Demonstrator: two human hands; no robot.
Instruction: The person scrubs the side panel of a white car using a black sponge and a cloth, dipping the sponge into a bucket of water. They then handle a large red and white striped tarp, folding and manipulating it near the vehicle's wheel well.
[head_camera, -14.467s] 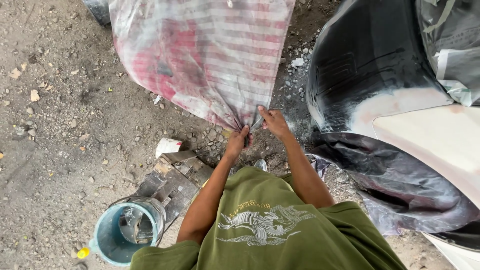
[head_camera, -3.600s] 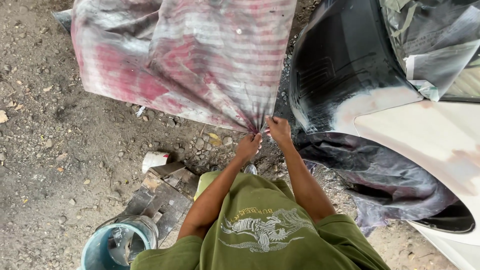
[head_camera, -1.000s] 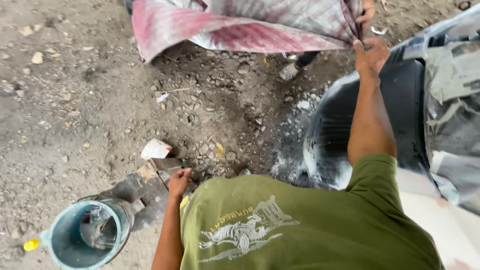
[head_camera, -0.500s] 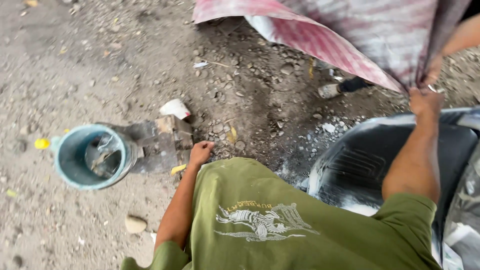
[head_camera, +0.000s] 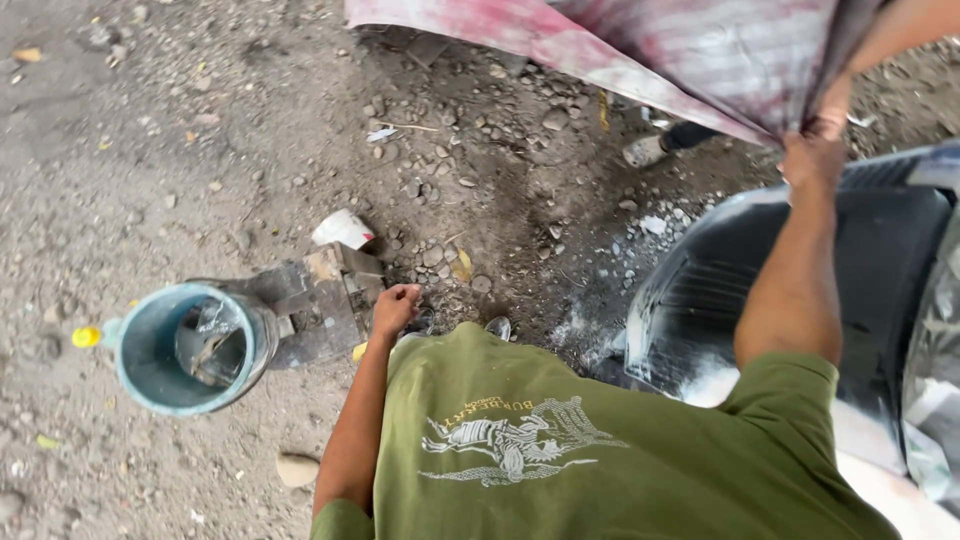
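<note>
head view: the right hand (head_camera: 815, 150) is raised, its fingers closed around a gathered corner of the red-and-white striped sack (head_camera: 690, 60), which hangs above the gravel ground and the black car panel (head_camera: 740, 290). half a second ago the grip was the same, but the hand sat further right in the picture. the left hand (head_camera: 395, 308) hangs low with fingers loosely curled and holding nothing, just beside the metal scraps (head_camera: 315, 300), much as before. the teal bucket (head_camera: 150, 375) stands on the ground left of those scraps and has drifted lower in view.
</note>
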